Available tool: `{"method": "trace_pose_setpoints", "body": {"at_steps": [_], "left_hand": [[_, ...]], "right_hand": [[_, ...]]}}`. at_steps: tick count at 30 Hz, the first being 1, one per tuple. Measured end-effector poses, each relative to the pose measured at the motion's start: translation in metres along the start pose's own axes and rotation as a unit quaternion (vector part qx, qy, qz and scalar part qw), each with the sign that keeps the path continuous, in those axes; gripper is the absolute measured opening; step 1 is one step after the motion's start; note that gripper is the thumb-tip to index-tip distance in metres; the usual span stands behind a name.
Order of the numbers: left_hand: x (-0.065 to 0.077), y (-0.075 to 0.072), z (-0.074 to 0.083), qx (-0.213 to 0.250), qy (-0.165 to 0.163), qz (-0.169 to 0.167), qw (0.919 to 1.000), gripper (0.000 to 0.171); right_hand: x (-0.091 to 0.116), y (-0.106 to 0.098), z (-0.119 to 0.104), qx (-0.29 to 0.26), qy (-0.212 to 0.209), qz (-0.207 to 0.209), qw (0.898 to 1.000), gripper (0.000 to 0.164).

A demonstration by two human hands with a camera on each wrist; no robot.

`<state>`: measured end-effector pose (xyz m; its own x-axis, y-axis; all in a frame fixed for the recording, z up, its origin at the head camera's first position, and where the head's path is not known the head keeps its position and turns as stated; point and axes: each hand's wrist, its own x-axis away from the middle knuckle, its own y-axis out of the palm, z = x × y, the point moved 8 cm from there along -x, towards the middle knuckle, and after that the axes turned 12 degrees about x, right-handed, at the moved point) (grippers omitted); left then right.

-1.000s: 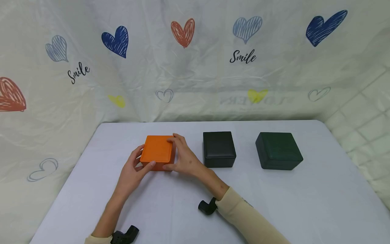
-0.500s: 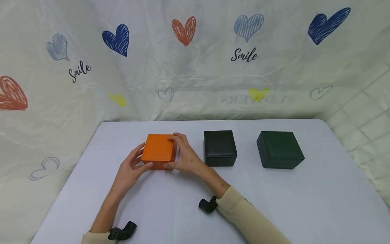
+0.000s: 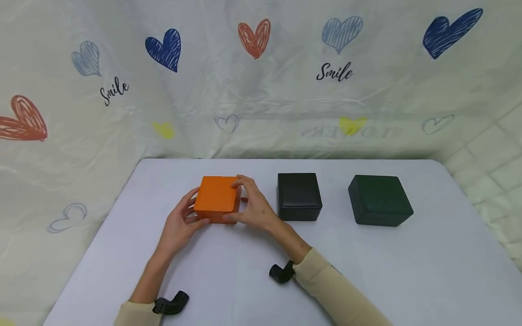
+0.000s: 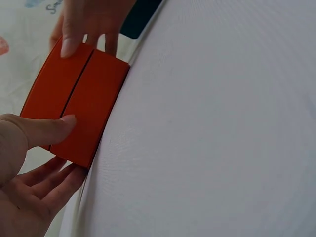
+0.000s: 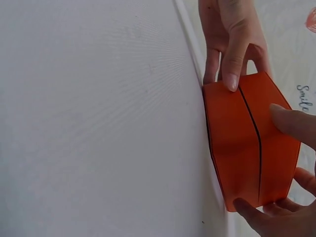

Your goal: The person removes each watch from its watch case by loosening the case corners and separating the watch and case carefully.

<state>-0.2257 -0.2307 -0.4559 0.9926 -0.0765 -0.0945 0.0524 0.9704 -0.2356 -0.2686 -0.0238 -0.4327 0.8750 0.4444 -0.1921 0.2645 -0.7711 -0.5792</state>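
An orange square box (image 3: 216, 197) stands at the left of the table, its lid down on its base. A thin dark seam runs round it between the two halves. My left hand (image 3: 178, 228) grips its left side, the thumb (image 4: 61, 127) over the front face at the seam and the other fingers along the side. From the right, my right hand (image 3: 258, 209) grips it too, with the thumb (image 4: 70, 44) on the lid's front and the index finger over the top right edge. Both wrist views show the box between the two hands.
To the right of the orange box stands a black box (image 3: 299, 197), close to the right hand. Farther right is a dark green box (image 3: 381, 200). A white cloth covers the table (image 3: 408, 276). Behind it hangs a pale sheet (image 3: 285, 99) printed with hearts.
My left thumb has slid lower on the front of the orange box. The right hand keeps its grip. The head view has shifted slightly.
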Motion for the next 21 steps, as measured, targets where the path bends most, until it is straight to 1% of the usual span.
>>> {"method": "trace_pose_setpoints", "body": {"at_steps": [3, 5, 10, 12, 17, 21], "left_hand": [[0.0, 0.0, 0.001, -0.014, 0.002, 0.01, 0.9999, 0.096], [0.0, -0.001, 0.002, -0.021, 0.002, 0.018, 0.9996, 0.096], [-0.001, 0.0, 0.002, -0.018, 0.001, 0.035, 0.9992, 0.098], [-0.001, 0.0, 0.001, -0.011, -0.002, 0.041, 0.9991, 0.098], [-0.002, -0.001, -0.002, -0.01, -0.013, 0.051, 0.9986, 0.098], [-0.002, -0.002, -0.004, -0.018, -0.022, 0.058, 0.9979, 0.095]], "right_hand": [[-0.001, -0.001, 0.003, -0.009, 0.003, 0.01, 1.0, 0.077], [-0.001, -0.001, 0.005, -0.026, 0.007, 0.016, 1.0, 0.079], [-0.004, 0.0, 0.014, -0.088, 0.023, 0.019, 0.996, 0.094], [-0.004, 0.0, 0.016, -0.103, 0.024, 0.02, 0.994, 0.099], [-0.006, 0.001, 0.019, -0.123, 0.018, 0.032, 0.992, 0.098], [-0.006, 0.001, 0.02, -0.121, 0.018, 0.046, 0.991, 0.096]]}}
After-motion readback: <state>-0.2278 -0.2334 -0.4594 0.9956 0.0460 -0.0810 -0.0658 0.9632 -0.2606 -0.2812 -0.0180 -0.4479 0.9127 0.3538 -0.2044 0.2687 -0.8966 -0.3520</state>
